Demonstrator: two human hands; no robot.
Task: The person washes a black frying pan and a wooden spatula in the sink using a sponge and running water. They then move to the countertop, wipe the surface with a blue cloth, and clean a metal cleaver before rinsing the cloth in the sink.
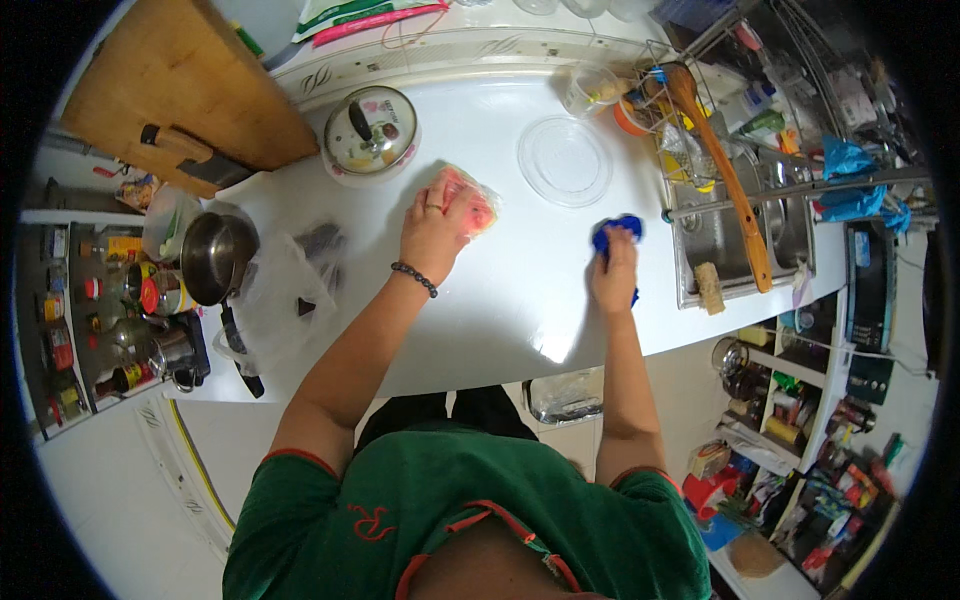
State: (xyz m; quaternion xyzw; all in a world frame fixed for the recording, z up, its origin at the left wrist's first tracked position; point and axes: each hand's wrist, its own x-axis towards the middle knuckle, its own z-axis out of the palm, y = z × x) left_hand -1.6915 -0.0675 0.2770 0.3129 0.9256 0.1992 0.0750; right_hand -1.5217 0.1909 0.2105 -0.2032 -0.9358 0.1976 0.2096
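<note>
My left hand [433,238], with a dark bead bracelet at the wrist, is closed over a pink-red piece of food in clear plastic wrap [480,203]; its exact kind cannot be made out. The wrapped piece is on or just above the white countertop [500,310]. Farther right, my right hand [616,275] presses a bunched blue cloth [612,234] on the same surface. Blue shows past both sides of its fingers. Beyond the hands lies a round clear plastic lid [565,160]. A pot with a glass lid [370,130] stands behind my left hand.
On the left are a wooden cutting board [190,80], a cleaver [190,155], a frying pan [215,260] and a clear plastic bag [275,300]. At right, a wire rack with a wooden spoon [730,190] overhangs the sink [740,260]. A sponge [709,288] rests on the sink's edge.
</note>
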